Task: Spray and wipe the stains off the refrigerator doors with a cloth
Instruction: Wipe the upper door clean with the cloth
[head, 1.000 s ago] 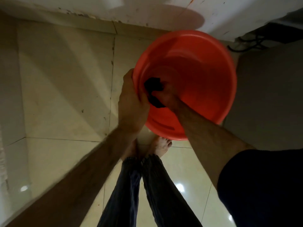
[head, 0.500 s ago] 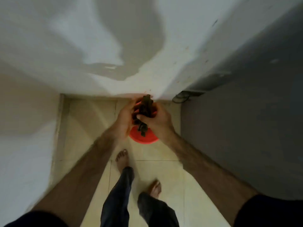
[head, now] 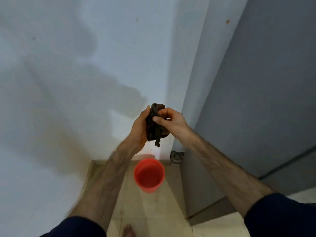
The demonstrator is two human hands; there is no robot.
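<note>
A dark, bunched-up cloth is held between both hands at mid-frame, in front of the wall. My left hand cups it from the left. My right hand pinches it from the right with thumb and fingers. A twisted end of the cloth hangs down below the hands. The grey refrigerator stands to the right, its side and a door seam visible. An orange bucket with water sits on the floor directly below the hands.
A white wall with shadows fills the left and centre. Beige floor tiles lie below, with my bare foot at the bottom edge. A dark cable coils on the floor beside the refrigerator.
I have risen from the bucket and the view has tilted up. Both hands lifted the cloth higher above the bucket, and they still grip it together.
</note>
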